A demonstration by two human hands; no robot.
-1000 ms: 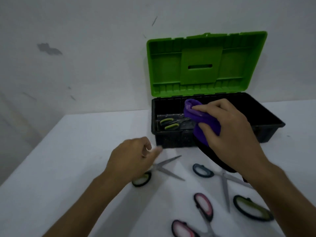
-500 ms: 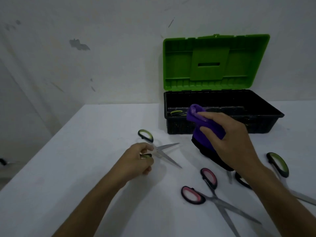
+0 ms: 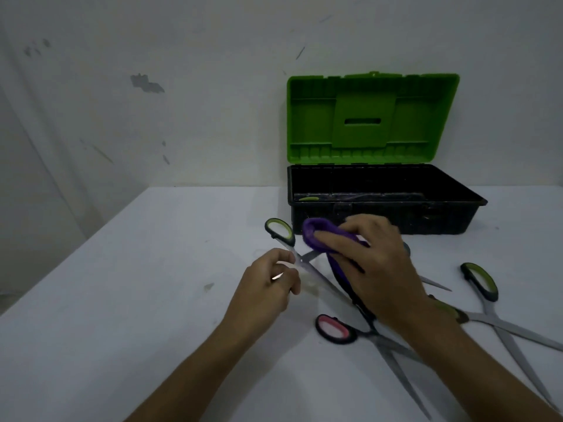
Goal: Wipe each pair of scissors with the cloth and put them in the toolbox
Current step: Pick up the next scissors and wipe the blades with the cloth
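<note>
Scissors with green-lined black handles (image 3: 297,254) sit just in front of the toolbox's left corner, held in the person's left hand (image 3: 268,287). In the head view their long axis runs on a diagonal — one handle loop points up and away to the left, near the toolbox (image 3: 384,208), while the blades point down and to the right, toward the person. The blades are spread apart in a narrow V. The left hand's fingers are curled round the lower handle, gripping it. The right hand (image 3: 377,266) pinches a purple cloth (image 3: 320,237) and presses it onto the upper blade, close to the pivot; the rest of the cloth hangs dark beneath the palm.

No brand, label or writing can be read anywhere — the toolbox's green lid (image 3: 371,117) stands open against the wall and shows only moulded ribs and a slot. Inside the black base a green-handled pair (image 3: 309,198) lies at the left end.

On the white desk (image 3: 122,300), pink-handled scissors (image 3: 365,339) lie under the right forearm, blades pointing toward the near right edge. Another green-handled pair (image 3: 487,303) lies at the right, blades open and pointing toward the lower right.
</note>
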